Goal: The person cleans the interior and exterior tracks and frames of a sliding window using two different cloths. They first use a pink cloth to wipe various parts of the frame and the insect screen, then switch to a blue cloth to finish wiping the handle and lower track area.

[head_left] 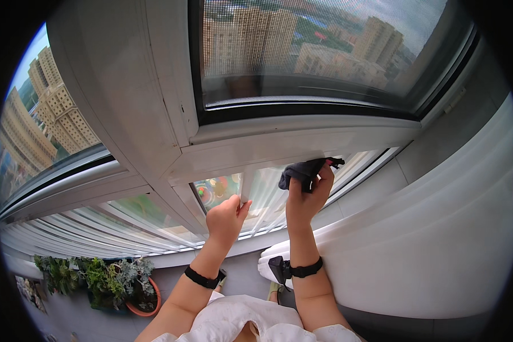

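My right hand [308, 199] grips a bunched dark grey cloth [300, 172] against the lower edge of the white window frame [302, 139]. A small pinkish-red bit shows at the cloth's right end, by my fingertips. Lower and to the left, my left hand [225, 218] is closed, its fingers curled in front of the lower glass, near a pale upright bar [247, 187]. Whether it holds anything is hidden. Above both hands sits a window pane with an insect screen [325, 51], edged by a black seal [308, 111].
Potted green plants [111, 279], one in an orange-rimmed pot [148, 312], stand on the floor at lower left. A large smooth white curved surface [422, 251] fills the right side. White railing bars [97, 225] run behind the lower glass. Tall buildings [57, 94] show outside.
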Demonstrator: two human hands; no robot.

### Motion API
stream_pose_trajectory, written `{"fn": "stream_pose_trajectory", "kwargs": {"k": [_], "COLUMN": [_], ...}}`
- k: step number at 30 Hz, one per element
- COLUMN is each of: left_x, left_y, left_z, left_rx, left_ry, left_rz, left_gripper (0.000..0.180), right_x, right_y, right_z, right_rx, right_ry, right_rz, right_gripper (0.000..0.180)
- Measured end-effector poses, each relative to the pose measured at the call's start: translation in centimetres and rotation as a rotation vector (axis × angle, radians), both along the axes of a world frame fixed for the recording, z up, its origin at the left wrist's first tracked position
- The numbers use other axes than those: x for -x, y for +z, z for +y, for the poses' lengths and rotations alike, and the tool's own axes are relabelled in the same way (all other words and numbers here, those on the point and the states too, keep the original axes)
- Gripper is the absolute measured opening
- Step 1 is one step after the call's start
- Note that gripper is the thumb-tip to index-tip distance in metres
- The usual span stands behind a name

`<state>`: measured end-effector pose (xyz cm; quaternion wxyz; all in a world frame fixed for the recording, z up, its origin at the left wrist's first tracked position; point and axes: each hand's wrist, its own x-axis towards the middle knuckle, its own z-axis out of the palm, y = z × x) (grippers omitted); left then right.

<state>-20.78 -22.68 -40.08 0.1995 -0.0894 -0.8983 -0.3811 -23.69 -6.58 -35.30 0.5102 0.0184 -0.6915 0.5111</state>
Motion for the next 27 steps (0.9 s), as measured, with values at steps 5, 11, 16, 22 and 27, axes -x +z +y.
{"fn": "stream_pose_trajectory", "kwargs": {"k": [5,11,16,22,27], "left_x": [0.2,0.6,1.1,0.4,0.1], "left_y": [-0.2,-1.0,-0.9,-1.1,-0.3], "left_z": [-0.4,-1.1,0.2,-1.4,-0.4], "left_rx": [-0.003,0.001,0.075,0.042,0.037], "left_ry": [-0.011,0.019,-0.071,-0.038,-0.039], "left_rz": [0.007,0.049,0.094,0.097,0.077], "left_gripper": [0.034,0.036,0.029,0.024,0.029], "right_x": [1.4,-1.6,-2.4,-1.0,0.9], "right_y": [-3.3,-22.3,-29.4,-11.3,1.8], "right_z": [-0.3,-1.8,1.3,0.1,0.6], "right_rx": [-0.051,-0.006,-0.045,-0.152,-0.096], "right_ry": [-0.123,-0.079,-0.146,-0.058,-0.095], "right_rz": [0.043,-0.430,-0.704,-0.177,0.013], "right_gripper": [0.046,0.045,0.044,0.033,0.031]}}
